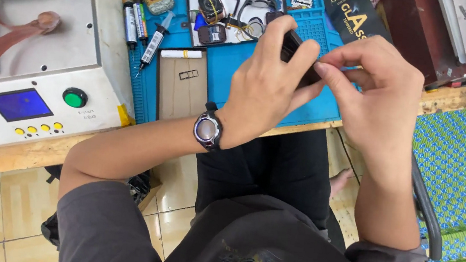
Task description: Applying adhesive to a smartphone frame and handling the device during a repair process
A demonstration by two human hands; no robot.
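- The left hand (264, 90) is curled around a small dark device (291, 44), probably a phone, with the thumb and fingers clamped on its edges. It is held in the air above the blue work mat (234, 72), near the front edge of the bench.
- The right hand (377, 100) is nearly closed, its thumb and forefinger pinched together at the device's right edge. Whether something thin sits in that pinch I cannot tell; the fingers hide it.
- Risk 1: the device is gripped by its edges only and hangs over the gap between bench and lap. A slip of the left hand would likely drop it to the tiled floor (20, 200).
- Risk 2: the pinch works at 1 edge. Pulling hard or at an angle there could crack or bend a thin part, in my judgement.
- Risk 3: the brown panel (183, 84) with a small tray lying on it sits just left of the left wrist and its watch (208, 129). A sweep of the forearm could knock both off the mat.
- Risk 4: syringes and tubes (139, 27) lie close together at the mat's left edge, and the parts tray (232, 11) behind holds loose bits; a careless reach could scatter them.
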